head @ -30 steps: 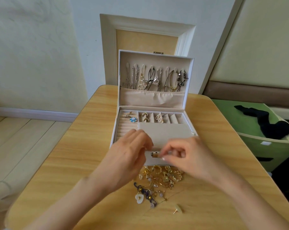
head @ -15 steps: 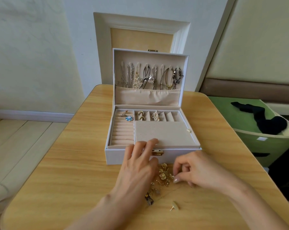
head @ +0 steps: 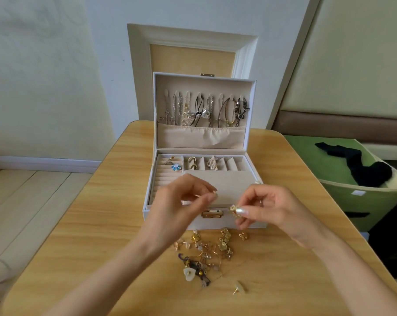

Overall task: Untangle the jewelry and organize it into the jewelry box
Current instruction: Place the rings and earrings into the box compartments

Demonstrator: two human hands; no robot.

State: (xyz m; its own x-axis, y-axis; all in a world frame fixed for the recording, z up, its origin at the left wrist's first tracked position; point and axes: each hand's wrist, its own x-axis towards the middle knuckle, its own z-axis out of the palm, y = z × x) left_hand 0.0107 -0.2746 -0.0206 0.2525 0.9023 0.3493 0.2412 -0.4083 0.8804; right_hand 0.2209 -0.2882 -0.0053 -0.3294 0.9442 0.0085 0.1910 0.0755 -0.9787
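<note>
My right hand (head: 272, 206) pinches a small gold ornament (head: 234, 210) between thumb and forefinger, just in front of the open white jewellery box (head: 243, 222), beside its gold clasp (head: 212, 214). My left hand (head: 181, 206) pinches a tiny gold bit (head: 214, 192), too small to name, above the box's beige tray. The tangled heap of gold jewellery (head: 206, 252) lies on the pale wooden table (head: 101, 224) between the box and the near edge. Beyond the table's right edge stands a green bin (head: 364, 201).

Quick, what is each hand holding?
Left hand: pinching a tiny gold piece.
Right hand: pinching a small lumpy gold trinket.
</note>
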